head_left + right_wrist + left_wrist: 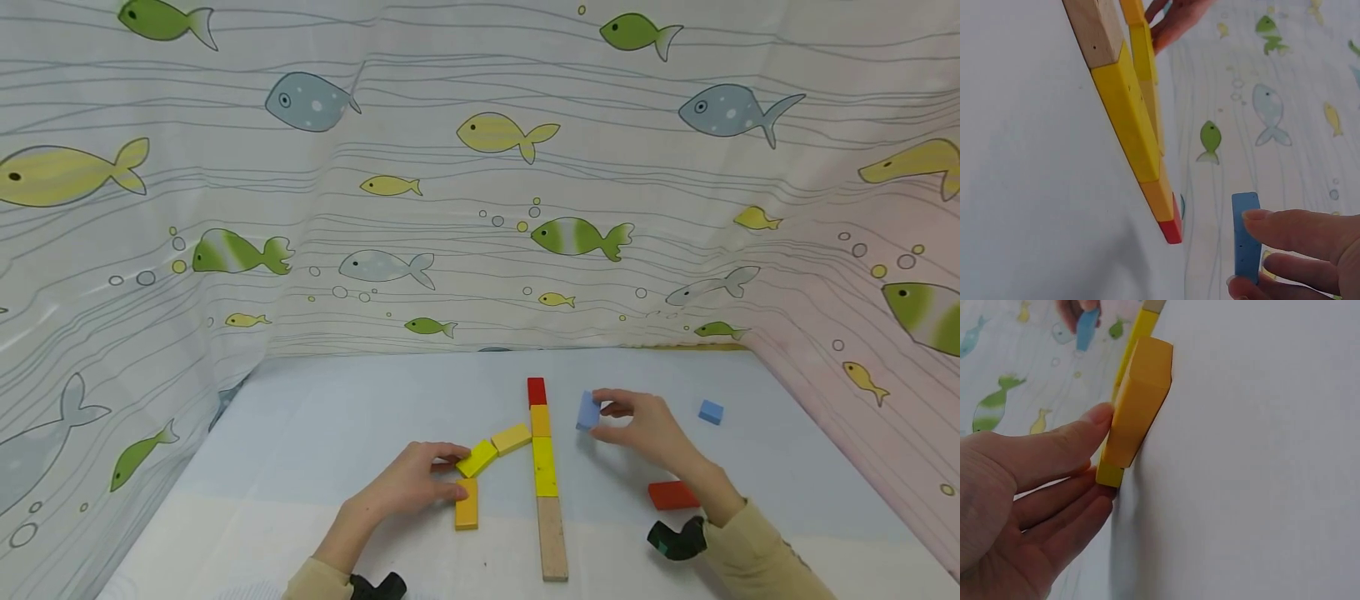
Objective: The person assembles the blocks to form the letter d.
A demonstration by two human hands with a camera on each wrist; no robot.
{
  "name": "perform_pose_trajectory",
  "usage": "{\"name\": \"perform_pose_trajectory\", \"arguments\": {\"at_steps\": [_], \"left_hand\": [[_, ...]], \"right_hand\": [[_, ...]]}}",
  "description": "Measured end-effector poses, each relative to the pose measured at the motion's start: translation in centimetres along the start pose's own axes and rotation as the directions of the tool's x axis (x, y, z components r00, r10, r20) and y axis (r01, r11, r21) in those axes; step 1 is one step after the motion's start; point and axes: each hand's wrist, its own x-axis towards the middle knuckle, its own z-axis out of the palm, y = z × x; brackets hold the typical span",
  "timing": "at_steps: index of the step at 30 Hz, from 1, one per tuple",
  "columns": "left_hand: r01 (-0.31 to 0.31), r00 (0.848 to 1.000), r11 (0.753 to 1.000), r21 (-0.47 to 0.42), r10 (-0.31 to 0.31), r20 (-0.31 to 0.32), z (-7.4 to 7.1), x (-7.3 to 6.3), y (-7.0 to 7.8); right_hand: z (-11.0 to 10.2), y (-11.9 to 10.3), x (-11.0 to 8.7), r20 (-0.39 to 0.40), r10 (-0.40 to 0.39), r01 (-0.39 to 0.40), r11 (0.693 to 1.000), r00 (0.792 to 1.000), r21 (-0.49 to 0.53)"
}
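Left wrist: left hand [1013, 515] half-spread against orange block [1140, 400], cropped right hand [1069, 312] pinching blue block [1087, 331].

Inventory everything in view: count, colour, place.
end block: 1, red, far end of row
second block: 1, orange, next in row
third block: 1, yellow, next in row
long block: 1, tan, near end
side blocks: 3, two yellow, one orange, left of row
held block: 1, blue, right of row
small block: 1, blue, right of held block
loose block: 1, red, right of row
table: 1, whitish, beneath
cloth: 1, fish-printed white, behind and beside table
cameras: 2, dark, on wrists
sleeves: 2, beige, on forearms
left hand: 1, bare, touching two side blocks
right hand: 1, bare, gripping held block
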Motion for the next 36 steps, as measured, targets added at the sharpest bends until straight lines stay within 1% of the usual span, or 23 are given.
{"name": "perform_pose_trajectory", "arguments": {"at_steps": [10,13,20,25,28,32,36], "left_hand": [[-0.028,0.999,1.000,-0.013,0.029,0.046,-0.5,0.0,0.1],[-0.025,0.998,1.000,-0.011,0.026,0.057,-0.6,-0.1,0.2],[-0.027,0.997,1.000,-0.003,0.027,0.072,-0.7,-0.2,0.3],[-0.027,0.997,1.000,0.009,0.026,0.073,-0.7,-0.2,0.4],[-0.034,0.997,0.999,0.015,0.033,0.071,-0.7,-0.2,0.3],[-0.036,0.997,0.999,0.018,0.034,0.073,-0.7,-0.2,0.2],[-0.019,0.997,0.999,0.026,0.017,0.079,-0.7,-0.2,0.2]], "right_hand": [[0.5,-1.4,-1.2,0.030,-0.036,0.036,0.999,0.999,0.021],[0.6,-1.7,-1.4,0.039,-0.041,0.040,0.999,0.998,0.024],[0.8,-2.4,-2.0,0.070,-0.073,0.069,0.996,0.995,0.052],[1.5,-2.8,-2.2,0.092,-0.088,0.084,0.995,0.992,0.050],[1.9,-3.1,-2.3,0.112,-0.096,0.092,0.995,0.989,0.044],[2.3,-3.4,-2.4,0.145,-0.121,0.113,0.992,0.982,0.064],[2.7,-3.5,-2.5,0.174,-0.146,0.132,0.987,0.974,0.091]]}}
